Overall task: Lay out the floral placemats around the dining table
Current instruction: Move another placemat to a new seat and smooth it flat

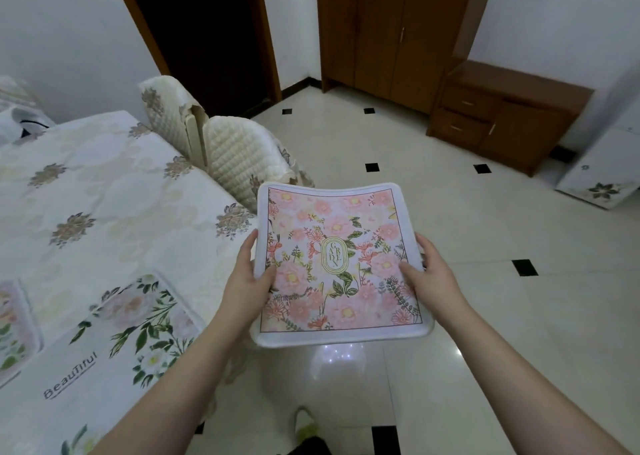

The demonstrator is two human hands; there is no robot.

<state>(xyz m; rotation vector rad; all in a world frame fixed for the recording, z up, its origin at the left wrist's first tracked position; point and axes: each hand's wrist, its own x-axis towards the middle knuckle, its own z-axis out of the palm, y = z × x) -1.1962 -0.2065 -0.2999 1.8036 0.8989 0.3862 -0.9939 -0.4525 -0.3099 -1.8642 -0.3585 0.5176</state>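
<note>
holding a pink floral placemat (337, 264) out over the floor, just past the table (104, 195) edge, the left hand (251, 281) and right hand (427, 276) each pinch a side edge, thumbs on top, fingers underneath. the mat sags a little between them. to do this well, i'd carry it flat to a bare stretch of tablecloth beyond the white placemat (117, 337) already lying near the front, lower the far edge first, then smooth it square with the table edge. another mat (14, 330) shows at the left border. two covered chairs (239, 163) sit tucked against the table's far side; the tiled floor (485, 281) to the right looks open for walking round.
</note>
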